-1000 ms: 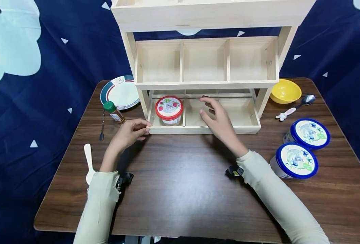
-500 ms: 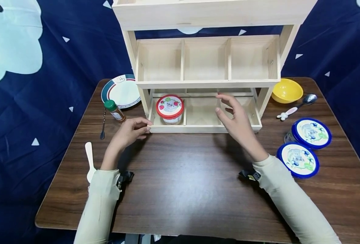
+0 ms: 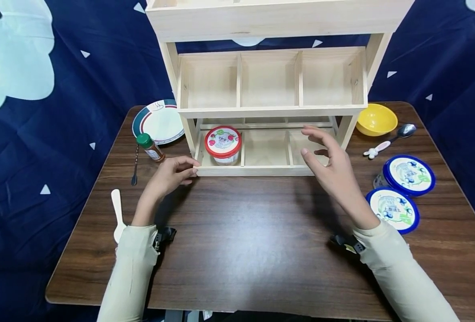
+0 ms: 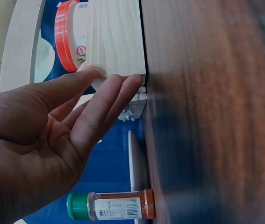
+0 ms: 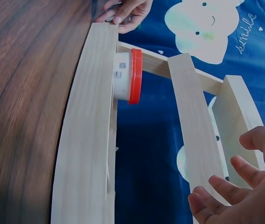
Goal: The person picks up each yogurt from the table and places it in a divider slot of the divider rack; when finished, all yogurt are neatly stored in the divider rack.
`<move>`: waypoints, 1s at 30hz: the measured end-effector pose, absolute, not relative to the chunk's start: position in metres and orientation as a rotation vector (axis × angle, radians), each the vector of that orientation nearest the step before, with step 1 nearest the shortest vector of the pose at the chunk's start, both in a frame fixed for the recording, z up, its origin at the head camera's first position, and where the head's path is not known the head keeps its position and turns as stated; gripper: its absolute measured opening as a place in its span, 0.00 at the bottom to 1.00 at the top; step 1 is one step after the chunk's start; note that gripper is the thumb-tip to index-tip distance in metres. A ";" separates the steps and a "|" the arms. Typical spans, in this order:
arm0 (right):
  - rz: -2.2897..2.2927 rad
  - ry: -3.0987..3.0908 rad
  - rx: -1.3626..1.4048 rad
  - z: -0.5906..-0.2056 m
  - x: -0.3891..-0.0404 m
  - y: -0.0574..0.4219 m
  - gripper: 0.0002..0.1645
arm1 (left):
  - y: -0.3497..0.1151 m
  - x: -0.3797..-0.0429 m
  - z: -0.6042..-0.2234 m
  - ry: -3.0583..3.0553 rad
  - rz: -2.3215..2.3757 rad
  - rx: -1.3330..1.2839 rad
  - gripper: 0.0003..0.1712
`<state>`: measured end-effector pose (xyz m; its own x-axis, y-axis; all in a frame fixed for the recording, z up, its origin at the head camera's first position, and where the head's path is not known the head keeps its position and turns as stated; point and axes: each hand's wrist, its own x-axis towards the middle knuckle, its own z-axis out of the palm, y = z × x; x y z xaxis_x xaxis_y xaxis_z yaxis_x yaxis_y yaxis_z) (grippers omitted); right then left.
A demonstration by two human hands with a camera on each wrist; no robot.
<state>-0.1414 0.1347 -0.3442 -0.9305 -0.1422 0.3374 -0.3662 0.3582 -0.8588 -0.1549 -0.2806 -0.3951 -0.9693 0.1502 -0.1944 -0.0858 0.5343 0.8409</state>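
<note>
My left hand [image 3: 170,178] touches the left front corner of the bottom shelf [image 3: 261,171] of a pale wooden rack. In the left wrist view its thumb and extended fingers [image 4: 105,100] lie against that corner. A tub with a red lid [image 3: 223,141] stands upright in the shelf's left compartment, its white wall showing in the right wrist view. Over the right compartment hovers my right hand [image 3: 334,172], holding nothing, its fingers spread and slightly bent. The middle compartment [image 3: 265,147] holds nothing.
Two blue-lidded tubs [image 3: 409,175] stand at right, near a yellow bowl [image 3: 377,120] and a rabbit-handled spoon [image 3: 378,150]. At left are a plate [image 3: 160,120], a green-capped spice jar [image 3: 150,147], a thin dark-tipped utensil [image 3: 134,167] and a white spoon [image 3: 117,214]. Upper shelf tiers [image 3: 271,109] overhang the bottom one.
My right hand has moved rightward, from above the middle compartment to above the right one. The left hand stays at the shelf corner, and the red-lidded tub has not moved.
</note>
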 end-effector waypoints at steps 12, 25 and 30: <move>1.537 -2.393 0.349 -0.341 -0.119 0.172 0.24 | -0.278 -0.156 -0.397 2.539 1.384 0.053 0.12; 1.484 -2.423 0.212 -0.344 -0.102 0.203 0.26 | -0.280 -0.155 -0.396 2.542 1.388 0.023 0.13; 1.470 -2.417 0.175 -0.344 -0.094 0.213 0.25 | -0.280 -0.154 -0.395 2.537 1.388 0.019 0.13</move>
<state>-0.0941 0.2125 -0.3441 -0.9458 0.0542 0.3202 -0.2593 0.4675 -0.8451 -0.1541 -0.2798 -0.3946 -0.9690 0.1298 -0.2101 -0.1069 0.5462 0.8308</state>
